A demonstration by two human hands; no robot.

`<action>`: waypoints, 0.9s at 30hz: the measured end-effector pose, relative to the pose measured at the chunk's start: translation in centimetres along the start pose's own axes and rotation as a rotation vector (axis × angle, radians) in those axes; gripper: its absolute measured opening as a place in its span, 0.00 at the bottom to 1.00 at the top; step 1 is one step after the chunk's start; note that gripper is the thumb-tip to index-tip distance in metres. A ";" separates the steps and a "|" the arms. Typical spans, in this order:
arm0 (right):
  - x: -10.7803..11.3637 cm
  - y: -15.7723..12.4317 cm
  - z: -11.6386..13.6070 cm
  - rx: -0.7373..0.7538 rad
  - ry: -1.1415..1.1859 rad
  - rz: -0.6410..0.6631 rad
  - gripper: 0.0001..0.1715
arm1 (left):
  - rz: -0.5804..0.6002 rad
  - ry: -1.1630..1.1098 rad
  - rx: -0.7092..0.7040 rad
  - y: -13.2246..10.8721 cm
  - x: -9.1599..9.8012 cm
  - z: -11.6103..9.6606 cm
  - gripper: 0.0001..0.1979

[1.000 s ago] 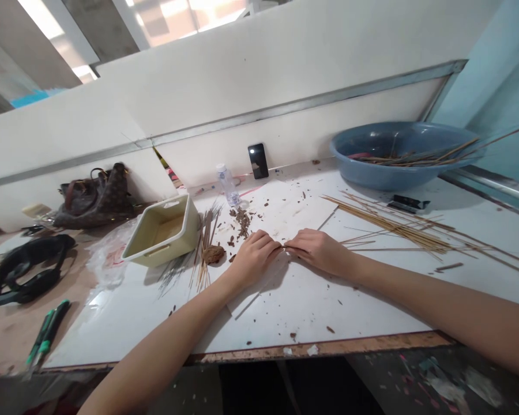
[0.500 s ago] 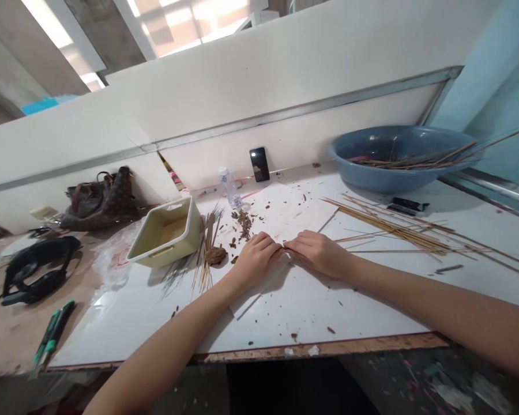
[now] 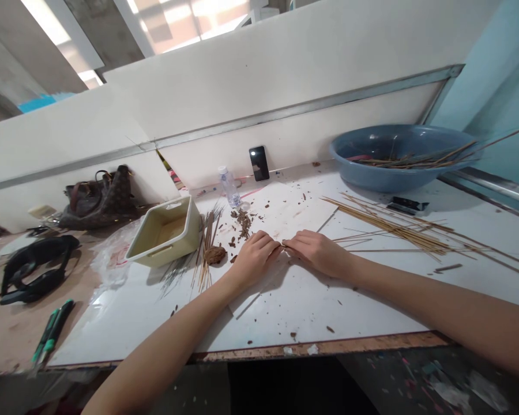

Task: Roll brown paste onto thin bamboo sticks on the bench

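Together, left hand and right hand curl; fingertips meet.

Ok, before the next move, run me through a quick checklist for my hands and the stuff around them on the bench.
Grip of the left hand and right hand on anything between them: cannot tell, the fingers hide it.
Loose wooden sticks apart from the right hand: ok.
White bench top free of brown chips near the hands: not ok, chips lie scattered around them.
Cream tray upright and not touching the left hand: ok.
Blue basin resting on the bench: ok.
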State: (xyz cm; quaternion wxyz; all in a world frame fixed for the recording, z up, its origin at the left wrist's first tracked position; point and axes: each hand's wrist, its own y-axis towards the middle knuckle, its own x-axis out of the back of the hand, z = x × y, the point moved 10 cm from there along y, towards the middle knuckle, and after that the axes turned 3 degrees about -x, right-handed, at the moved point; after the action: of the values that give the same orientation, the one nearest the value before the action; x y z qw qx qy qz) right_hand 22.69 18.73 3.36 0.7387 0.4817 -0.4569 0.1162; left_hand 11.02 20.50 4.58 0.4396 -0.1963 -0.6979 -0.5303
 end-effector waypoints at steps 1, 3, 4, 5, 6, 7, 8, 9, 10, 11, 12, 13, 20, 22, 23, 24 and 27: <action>0.0 0.0 -0.3 -0.018 0.013 -0.019 0.16 | -0.006 0.006 0.000 0.0 0.1 0.0 0.11; 0.0 -0.1 -1.0 -0.050 0.025 -0.041 0.17 | -0.020 0.016 0.002 -0.1 0.2 0.2 0.10; -0.1 -0.2 -1.3 -0.066 0.029 -0.041 0.17 | -0.026 0.020 0.003 -0.1 0.2 0.2 0.09; -0.1 -0.2 -1.5 -0.080 0.037 -0.039 0.16 | -0.030 0.023 0.004 -0.1 0.3 0.3 0.09; -0.2 -0.2 -1.7 -0.096 0.046 -0.035 0.15 | -0.033 0.026 0.003 -0.1 0.3 0.4 0.08; -0.1 -0.3 -1.9 -0.110 0.055 -0.032 0.15 | -0.036 0.028 0.003 -0.1 0.3 0.4 0.07; -0.1 -0.3 -2.0 -0.120 0.063 -0.029 0.14 | -0.038 0.029 0.004 -0.1 0.3 0.4 0.07; -0.1 -0.3 -2.0 -0.125 0.067 -0.029 0.13 | -0.039 0.031 0.005 -0.1 0.3 0.5 0.07; 0.0 -0.3 -1.9 -0.124 0.068 -0.029 0.12 | -0.039 0.032 0.008 -0.1 0.3 0.5 0.07; 0.0 -0.3 -1.8 -0.117 0.066 -0.026 0.12 | -0.037 0.032 0.011 -0.1 0.2 0.5 0.06; -0.1 -0.3 -1.7 -0.107 0.062 -0.021 0.12 | -0.034 0.034 0.013 -0.1 0.1 0.5 0.06; -0.2 -0.3 -1.5 -0.095 0.058 -0.016 0.12 | -0.030 0.037 0.011 -0.1 0.1 0.5 0.06; 0.1 -0.1 -0.3 -0.044 0.029 -0.024 0.13 | 0.007 0.056 -0.021 -0.3 -0.6 0.0 0.08; 0.4 0.0 -0.1 -0.048 0.046 -0.042 0.13 | 0.008 0.051 -0.022 -0.3 -0.6 0.0 0.09; 0.6 0.0 -0.1 -0.055 0.062 -0.052 0.13 | 0.008 0.047 -0.020 -0.3 -0.6 0.0 0.09; 0.8 0.0 -0.1 -0.061 0.080 -0.059 0.13 | 0.009 0.042 -0.019 -0.3 -0.6 0.0 0.09; 0.9 0.1 -0.1 -0.067 0.103 -0.067 0.14 | 0.005 0.033 -0.009 -0.3 -0.5 0.0 0.09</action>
State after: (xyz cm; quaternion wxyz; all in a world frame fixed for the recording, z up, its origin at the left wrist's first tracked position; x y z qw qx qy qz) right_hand 23.21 18.62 4.10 0.7805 0.4651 -0.4056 0.1004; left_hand 11.08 20.53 3.99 0.4514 -0.1914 -0.6877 -0.5355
